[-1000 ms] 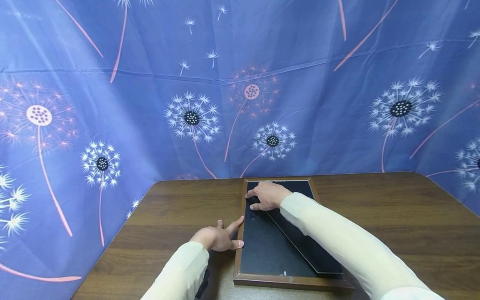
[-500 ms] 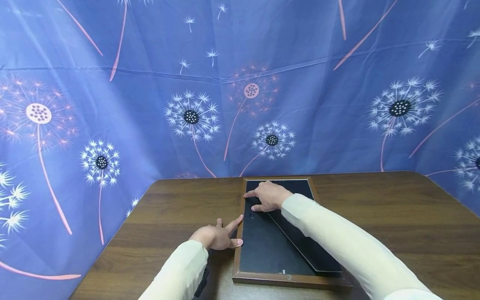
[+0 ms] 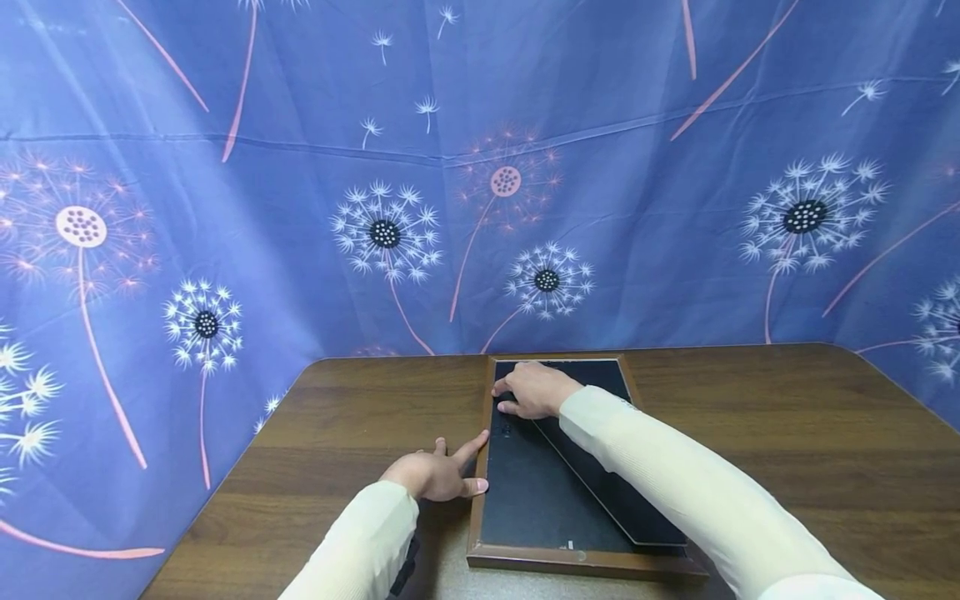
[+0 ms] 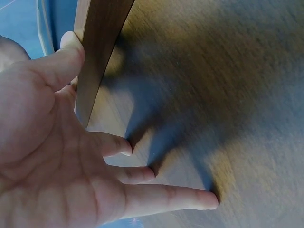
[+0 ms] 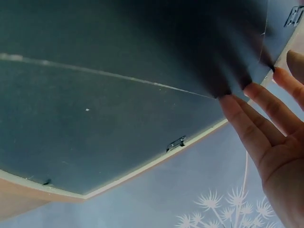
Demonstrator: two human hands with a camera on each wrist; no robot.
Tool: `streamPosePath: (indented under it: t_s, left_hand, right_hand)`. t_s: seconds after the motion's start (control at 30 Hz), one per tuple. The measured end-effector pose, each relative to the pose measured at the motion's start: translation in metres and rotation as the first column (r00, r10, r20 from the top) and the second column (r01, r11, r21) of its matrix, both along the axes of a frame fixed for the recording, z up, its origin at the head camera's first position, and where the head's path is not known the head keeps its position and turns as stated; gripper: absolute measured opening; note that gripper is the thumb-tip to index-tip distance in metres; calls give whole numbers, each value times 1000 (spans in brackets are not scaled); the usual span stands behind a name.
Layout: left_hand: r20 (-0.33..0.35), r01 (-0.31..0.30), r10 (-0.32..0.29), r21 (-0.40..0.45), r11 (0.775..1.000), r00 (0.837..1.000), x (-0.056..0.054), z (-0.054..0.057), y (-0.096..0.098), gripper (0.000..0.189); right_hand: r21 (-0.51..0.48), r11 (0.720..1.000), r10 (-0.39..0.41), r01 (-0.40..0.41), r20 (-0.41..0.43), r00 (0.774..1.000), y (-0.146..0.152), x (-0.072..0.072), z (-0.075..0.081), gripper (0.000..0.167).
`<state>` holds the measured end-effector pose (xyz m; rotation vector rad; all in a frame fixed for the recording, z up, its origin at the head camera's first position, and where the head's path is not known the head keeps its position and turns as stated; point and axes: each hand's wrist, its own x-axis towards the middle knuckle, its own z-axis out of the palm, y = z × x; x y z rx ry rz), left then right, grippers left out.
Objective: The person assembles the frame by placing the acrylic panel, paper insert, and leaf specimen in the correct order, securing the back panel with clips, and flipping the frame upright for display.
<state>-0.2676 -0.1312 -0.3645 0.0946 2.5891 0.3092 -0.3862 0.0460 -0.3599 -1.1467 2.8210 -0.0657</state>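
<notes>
A brown wooden picture frame (image 3: 585, 562) lies back side up on the table, with a black backing board (image 3: 525, 500) inside it. A dark flap (image 3: 611, 475) with a pale slanting edge covers part of the board. My left hand (image 3: 431, 477) is spread beside the frame, thumb and index finger against its left side; the other fingertips rest on the tabletop in the left wrist view. My right hand (image 3: 538, 390) reaches over the board's upper left, its extended fingertips (image 5: 228, 102) on the dark surface near the frame edge. My right forearm hides the frame's right side.
The wood-grain table (image 3: 360, 417) extends to both sides of the frame. Behind it hangs a blue dandelion-print cloth (image 3: 465, 250). Small metal clips (image 5: 176, 143) sit along the frame's inner edge in the right wrist view.
The right index finger has drawn back slightly from the frame's left edge, and the thumb has shifted a little. The left hand and the frame stay in place.
</notes>
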Motion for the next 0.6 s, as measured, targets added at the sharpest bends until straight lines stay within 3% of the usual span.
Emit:
streamPosePath:
  t_s: [0.33, 0.6]
  left_hand:
    - [-6, 2, -2, -13, 1000, 1000, 1, 0, 1, 74]
    - [-8, -5, 5, -26, 1000, 1000, 1, 0, 1, 74]
  right_hand:
    - [2, 999, -45, 45, 4, 999, -2, 2, 2, 30]
    - [43, 997, -54, 57, -66, 996, -11, 7, 3, 27]
